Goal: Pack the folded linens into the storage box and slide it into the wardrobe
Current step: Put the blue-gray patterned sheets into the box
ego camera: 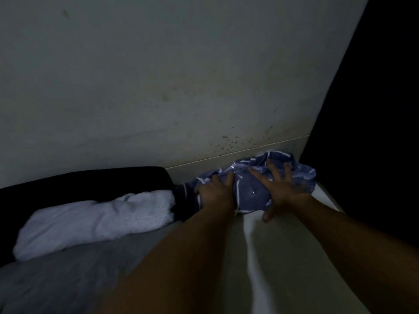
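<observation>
A crumpled blue linen with white stripes [251,191] lies against the wall at the far right, partly under a shiny clear plastic cover. My left hand [216,190] grips its left side with fingers curled into the cloth. On top of its right side my right hand [281,189] presses flat with fingers spread. A white folded towel [95,220] lies to the left on the grey bed surface [68,279]. No storage box is visible in the dim light.
A stained pale wall [181,75] stands close behind the linens. A black cushion or headboard [86,180] sits behind the white towel. A dark vertical surface [374,132] fills the right side. A pale floor strip [256,245] runs between my arms.
</observation>
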